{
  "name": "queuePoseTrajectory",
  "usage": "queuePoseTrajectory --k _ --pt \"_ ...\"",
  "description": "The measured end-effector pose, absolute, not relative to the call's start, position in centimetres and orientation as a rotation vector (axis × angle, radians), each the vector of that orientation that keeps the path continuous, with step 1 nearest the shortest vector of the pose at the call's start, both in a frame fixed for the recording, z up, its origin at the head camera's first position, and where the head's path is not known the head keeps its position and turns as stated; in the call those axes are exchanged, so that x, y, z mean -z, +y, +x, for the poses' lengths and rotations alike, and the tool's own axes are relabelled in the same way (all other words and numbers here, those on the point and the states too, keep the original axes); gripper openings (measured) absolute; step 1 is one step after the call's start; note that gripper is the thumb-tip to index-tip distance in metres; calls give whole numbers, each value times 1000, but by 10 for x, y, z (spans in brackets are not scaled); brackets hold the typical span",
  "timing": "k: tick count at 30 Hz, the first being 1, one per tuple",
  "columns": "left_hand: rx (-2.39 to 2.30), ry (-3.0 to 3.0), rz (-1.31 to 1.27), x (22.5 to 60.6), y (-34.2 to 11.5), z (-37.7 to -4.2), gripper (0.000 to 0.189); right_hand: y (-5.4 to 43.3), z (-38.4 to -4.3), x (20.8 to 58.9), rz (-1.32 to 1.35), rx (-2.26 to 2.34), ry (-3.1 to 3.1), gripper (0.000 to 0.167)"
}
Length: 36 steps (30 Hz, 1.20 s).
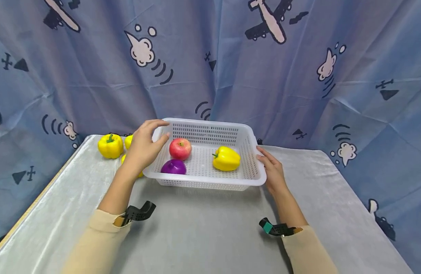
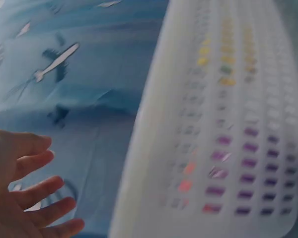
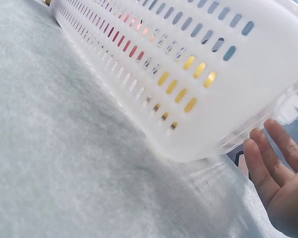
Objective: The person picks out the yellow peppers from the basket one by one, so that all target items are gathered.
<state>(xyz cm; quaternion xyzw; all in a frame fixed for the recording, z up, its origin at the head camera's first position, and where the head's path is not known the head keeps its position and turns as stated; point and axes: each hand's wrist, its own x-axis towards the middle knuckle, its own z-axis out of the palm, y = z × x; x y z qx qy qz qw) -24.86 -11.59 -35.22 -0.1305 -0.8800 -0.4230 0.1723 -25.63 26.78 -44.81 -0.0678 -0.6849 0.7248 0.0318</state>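
Note:
A white perforated plastic basket (image 1: pixel 210 182) stands on the cloth-covered table, holding a red apple (image 1: pixel 180 148), a glossy round purple vegetable (image 1: pixel 174 166) and a yellow bell pepper (image 1: pixel 226 158). My left hand (image 1: pixel 143 146) is at the basket's left end, thumb and fingers parted, overlapping the rim in the head view. In the left wrist view, its spread fingers (image 2: pixel 44 193) show apart from the blurred basket wall. At the other end, my right hand (image 1: pixel 273 171) has its fingertips right at the rim. The right wrist view shows those fingers (image 3: pixel 275 161) extended, beside the basket's end.
Several yellow bell peppers (image 1: pixel 110 146) lie at the table's back left, some partly hidden behind my left hand. A patterned blue curtain (image 1: pixel 210 76) hangs behind the table. Grey-white cloth (image 1: pixel 203 228) covers the tabletop in front of the basket.

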Motion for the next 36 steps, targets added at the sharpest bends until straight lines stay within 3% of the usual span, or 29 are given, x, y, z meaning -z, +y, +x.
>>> queuePoseTrajectory --k 9,21,36 --pt "1156 -2593 -332 353 -79 -263 36 257 -266 444 -142 -2275 -2067 50" --pt "1309 -2633 -468 343 -12 -276 36 267 -265 444 -179 -2260 -2052 50" --pt "1397 -2730 -377 374 46 -287 37 265 -257 447 -194 -2276 -2025 49"
